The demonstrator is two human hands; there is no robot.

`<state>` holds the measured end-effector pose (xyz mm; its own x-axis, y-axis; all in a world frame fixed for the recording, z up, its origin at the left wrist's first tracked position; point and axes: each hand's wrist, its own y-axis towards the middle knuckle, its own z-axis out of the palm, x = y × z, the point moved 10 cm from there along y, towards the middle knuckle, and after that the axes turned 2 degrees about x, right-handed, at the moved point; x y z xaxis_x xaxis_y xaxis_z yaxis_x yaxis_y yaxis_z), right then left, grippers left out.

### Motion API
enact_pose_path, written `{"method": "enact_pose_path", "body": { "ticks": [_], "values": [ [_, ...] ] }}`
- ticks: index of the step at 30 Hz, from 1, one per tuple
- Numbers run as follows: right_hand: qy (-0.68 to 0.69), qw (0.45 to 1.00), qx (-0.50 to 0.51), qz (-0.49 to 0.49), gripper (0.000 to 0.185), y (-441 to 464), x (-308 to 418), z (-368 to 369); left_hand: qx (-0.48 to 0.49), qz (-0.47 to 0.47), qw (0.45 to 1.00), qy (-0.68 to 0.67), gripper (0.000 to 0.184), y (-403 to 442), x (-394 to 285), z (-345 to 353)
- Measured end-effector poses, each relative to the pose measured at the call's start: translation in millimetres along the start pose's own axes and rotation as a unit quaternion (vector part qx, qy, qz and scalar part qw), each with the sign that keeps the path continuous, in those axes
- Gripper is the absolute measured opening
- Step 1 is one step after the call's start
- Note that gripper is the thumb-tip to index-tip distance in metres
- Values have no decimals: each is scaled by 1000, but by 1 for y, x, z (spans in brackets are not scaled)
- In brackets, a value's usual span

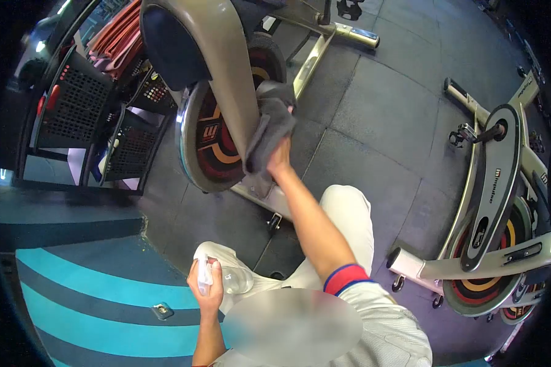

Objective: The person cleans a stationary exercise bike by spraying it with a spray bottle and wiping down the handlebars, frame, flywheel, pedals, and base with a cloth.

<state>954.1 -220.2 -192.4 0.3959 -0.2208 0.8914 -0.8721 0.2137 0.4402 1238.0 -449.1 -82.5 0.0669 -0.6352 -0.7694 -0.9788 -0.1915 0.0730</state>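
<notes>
A dark grey cloth (268, 131) is in my right hand (280, 158), pressed against the lower part of the beige frame (226, 67) of an exercise bike. Beside that frame is the bike's flywheel (208, 137), with red and orange markings. Much of my right hand is covered by the cloth. Lower down, near my knee, my left hand (207, 284) is wrapped round the white top of a clear spray bottle (237, 280).
More exercise bikes (493, 183) stand on the right. At the upper left, a shelf holds black baskets (76, 104) and folded orange cloths (116, 37). Dark floor tiles (379, 110) lie between the bikes. A small object (162, 311) sits on the blue-striped surface.
</notes>
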Motion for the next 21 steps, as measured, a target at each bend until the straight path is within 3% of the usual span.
{"method": "enact_pose_path", "body": {
  "ticks": [2, 3, 4, 5, 7, 9, 10, 12, 13, 14, 15, 17, 20, 21],
  "values": [
    [-185, 978, 23, -97, 48, 39, 10, -2, -2, -5, 1000, -4, 9, 4, 0, -1],
    [-240, 964, -27, -109, 43, 60, -43, 8, -3, -4, 1000, -3, 10, 4, 2, -1],
    [-210, 977, -22, -31, 36, 92, -80, 9, -1, -6, 1000, -1, 10, 2, 5, -1],
    [-386, 903, 180, -61, 29, 127, -124, 58, 0, -7, 1000, 1, 10, -1, 8, -1],
    [-135, 973, 180, 42, 27, 140, -126, 26, 11, -16, 1000, -2, 11, -4, 8, 0],
    [176, 970, 112, 123, 29, 142, -133, 14, 12, -18, 1000, -7, 10, -8, 8, -1],
    [331, 920, 75, 196, 31, 139, -153, 21, 8, -15, 1000, -9, 10, -9, 9, -1],
    [502, 828, -27, 247, 46, 112, -183, 24, 3, -22, 1000, -18, 10, -11, 9, -3],
    [459, 825, -56, 325, 59, 84, -216, 31, 2, -28, 999, -25, 10, -12, 7, -4],
    [527, 742, -66, 408, 62, 43, -222, 46, -2, -32, 999, -34, 11, -10, 5, -4],
    [505, 733, -61, 451, 63, 3, -230, 59, -3, -23, 999, -30, 11, -9, 2, -5],
    [459, 772, -101, 429, 62, -41, -223, 68, -1, -9, 1000, -20, 12, -10, -3, -5],
    [366, 873, -235, 220, 58, -64, -148, 72, 7, -50, 998, -36, 7, -14, -3, -1],
    [164, 930, -211, 250, 56, -63, -99, 49, 8, -43, 998, -33, 7, -14, -5, -1]
  ]
}}
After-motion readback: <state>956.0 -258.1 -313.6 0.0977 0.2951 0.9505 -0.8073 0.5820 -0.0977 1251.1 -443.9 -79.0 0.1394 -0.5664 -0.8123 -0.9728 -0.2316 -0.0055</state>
